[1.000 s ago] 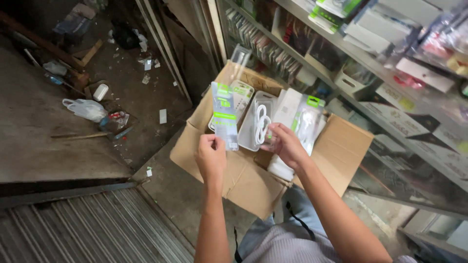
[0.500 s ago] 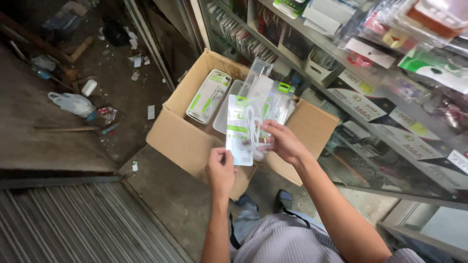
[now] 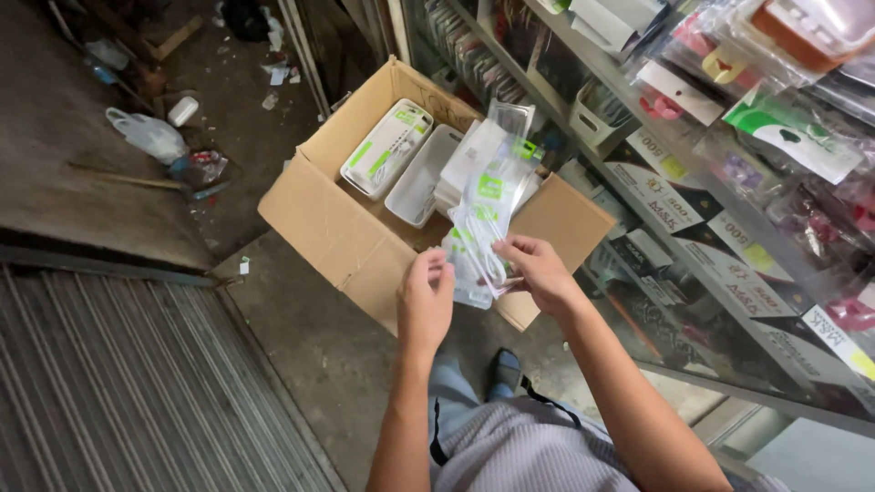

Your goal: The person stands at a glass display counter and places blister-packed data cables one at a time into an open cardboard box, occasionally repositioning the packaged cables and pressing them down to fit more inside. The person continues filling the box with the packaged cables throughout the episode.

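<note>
Closest in, the left hand (image 3: pixel 425 301) pinches the lower edge of a bunch of clear packets (image 3: pixel 483 219) holding white cables, while the right hand (image 3: pixel 538 271) grips the same bunch from the other side, fingers curled around it. The packets fan upward over an open cardboard box (image 3: pixel 342 232) sitting on the concrete floor (image 3: pixel 301 346). Inside the box lie white boxed items with green markings (image 3: pixel 387 148). Further right, glass display shelves (image 3: pixel 729 228) are crammed with packaged goods.
</note>
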